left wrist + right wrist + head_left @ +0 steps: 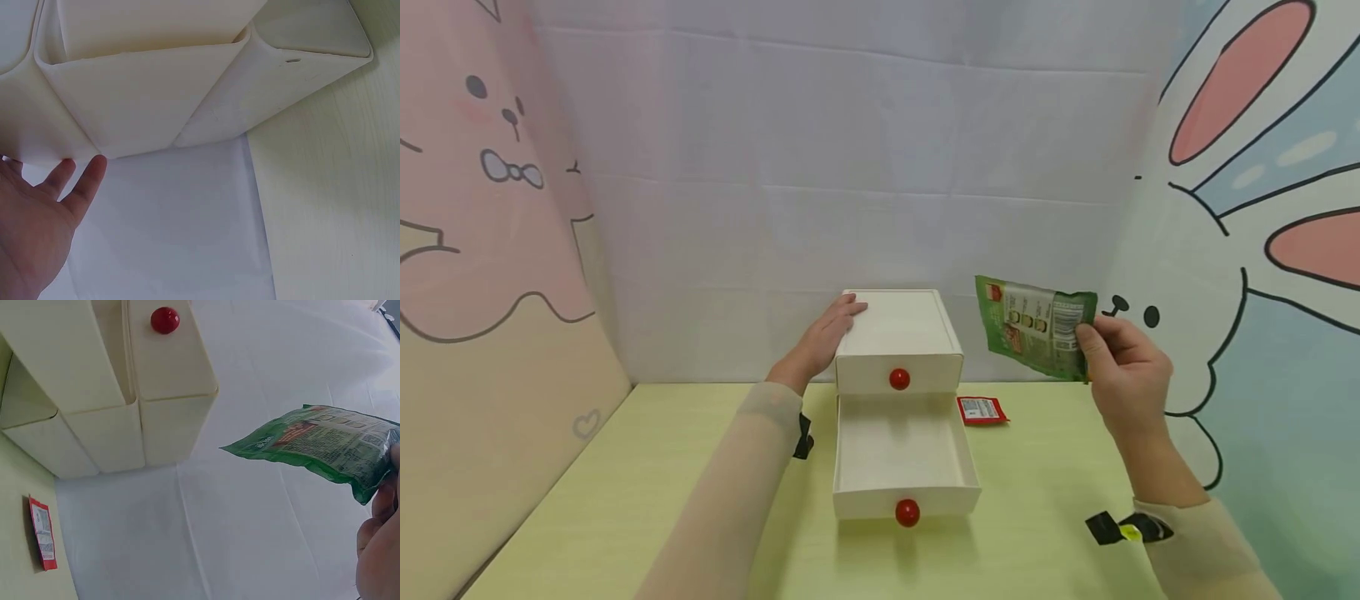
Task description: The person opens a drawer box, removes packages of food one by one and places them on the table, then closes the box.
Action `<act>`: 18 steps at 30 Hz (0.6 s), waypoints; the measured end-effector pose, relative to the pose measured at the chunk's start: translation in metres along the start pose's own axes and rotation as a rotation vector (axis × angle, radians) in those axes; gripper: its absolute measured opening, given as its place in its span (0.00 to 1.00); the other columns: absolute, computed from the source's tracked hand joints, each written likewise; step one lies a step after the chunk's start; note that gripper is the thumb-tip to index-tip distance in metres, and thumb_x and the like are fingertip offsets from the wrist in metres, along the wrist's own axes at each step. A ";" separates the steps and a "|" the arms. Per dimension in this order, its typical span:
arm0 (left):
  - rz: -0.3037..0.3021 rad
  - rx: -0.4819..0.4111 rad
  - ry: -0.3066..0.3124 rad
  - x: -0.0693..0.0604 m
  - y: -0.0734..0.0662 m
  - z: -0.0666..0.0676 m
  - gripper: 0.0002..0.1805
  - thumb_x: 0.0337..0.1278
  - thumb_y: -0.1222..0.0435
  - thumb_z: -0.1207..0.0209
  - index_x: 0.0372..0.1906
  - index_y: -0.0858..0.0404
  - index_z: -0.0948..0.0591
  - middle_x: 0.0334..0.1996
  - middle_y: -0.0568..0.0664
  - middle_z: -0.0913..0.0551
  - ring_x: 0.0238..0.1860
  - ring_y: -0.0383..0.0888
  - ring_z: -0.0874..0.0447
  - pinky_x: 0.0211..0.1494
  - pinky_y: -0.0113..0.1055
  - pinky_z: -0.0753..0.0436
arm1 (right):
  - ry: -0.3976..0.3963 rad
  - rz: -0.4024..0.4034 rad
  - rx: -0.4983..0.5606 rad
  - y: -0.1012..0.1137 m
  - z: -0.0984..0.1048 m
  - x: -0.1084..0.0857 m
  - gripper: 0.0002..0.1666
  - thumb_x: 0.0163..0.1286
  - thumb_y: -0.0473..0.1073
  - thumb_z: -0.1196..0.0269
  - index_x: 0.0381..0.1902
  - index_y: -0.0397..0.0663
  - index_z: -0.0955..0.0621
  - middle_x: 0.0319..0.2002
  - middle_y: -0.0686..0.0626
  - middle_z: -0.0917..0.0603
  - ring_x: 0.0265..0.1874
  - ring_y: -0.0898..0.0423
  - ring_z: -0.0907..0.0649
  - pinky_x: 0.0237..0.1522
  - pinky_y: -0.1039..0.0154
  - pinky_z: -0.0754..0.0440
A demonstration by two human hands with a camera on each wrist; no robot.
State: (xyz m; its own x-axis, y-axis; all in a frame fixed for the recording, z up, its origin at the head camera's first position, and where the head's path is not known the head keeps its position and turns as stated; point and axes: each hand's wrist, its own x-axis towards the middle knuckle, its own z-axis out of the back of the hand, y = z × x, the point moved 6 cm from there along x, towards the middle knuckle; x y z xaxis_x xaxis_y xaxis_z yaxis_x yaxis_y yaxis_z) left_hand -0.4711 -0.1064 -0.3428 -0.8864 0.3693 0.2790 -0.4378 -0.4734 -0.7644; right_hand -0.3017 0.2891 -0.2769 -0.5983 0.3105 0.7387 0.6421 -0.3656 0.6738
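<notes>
Packet (1030,327), green, pinched by right hand (1126,371); left hand (823,335) touching drawer unit (901,323).

left hand (824,340): bare
left sleeve (718,496): long, plain cream-beige, smooth, narrows toward the left hand
left cuff (772,403): same tone, ends just behind the left hand
left wrist gear (802,437): small black angular piece, juts from the sleeve on the side toward the right hand; detail too small to read
right hand (1133,371): bare, bare wrist behind it
right sleeve (1213,550): matching cream-beige, edge farther back from its hand than the left one
right wrist gear (1103,528): black, squarish block toward the left hand, curved black part against the sleeve
marking (1130,532): small bright yellow-green patch between those two black parts
</notes>
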 end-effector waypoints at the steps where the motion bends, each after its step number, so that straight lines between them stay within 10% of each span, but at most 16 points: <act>1: 0.002 0.000 -0.001 0.000 0.000 0.000 0.33 0.90 0.52 0.69 0.88 0.55 0.35 0.92 0.46 0.54 0.93 0.52 0.63 0.92 0.60 0.56 | 0.002 -0.007 -0.010 -0.004 0.001 0.001 0.09 0.79 0.32 0.33 0.46 0.26 0.12 0.25 0.65 0.17 0.18 0.64 0.27 0.22 0.73 0.27; 18: 0.013 -0.015 0.002 0.001 -0.002 -0.002 0.33 0.89 0.53 0.69 0.87 0.55 0.34 0.92 0.45 0.54 0.93 0.51 0.64 0.93 0.59 0.56 | 0.027 -0.187 -0.321 -0.093 0.022 -0.005 0.15 0.80 0.44 0.31 0.49 0.36 0.11 0.25 0.77 0.21 0.28 0.72 0.24 0.30 0.78 0.27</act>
State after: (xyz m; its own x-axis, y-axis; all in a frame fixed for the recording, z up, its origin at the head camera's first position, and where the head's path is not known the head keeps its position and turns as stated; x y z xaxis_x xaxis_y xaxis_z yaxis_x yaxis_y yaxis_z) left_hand -0.4706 -0.1035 -0.3426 -0.8917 0.3646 0.2683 -0.4242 -0.4660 -0.7765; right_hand -0.3486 0.3407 -0.3429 -0.7063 0.3766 0.5994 0.3395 -0.5628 0.7537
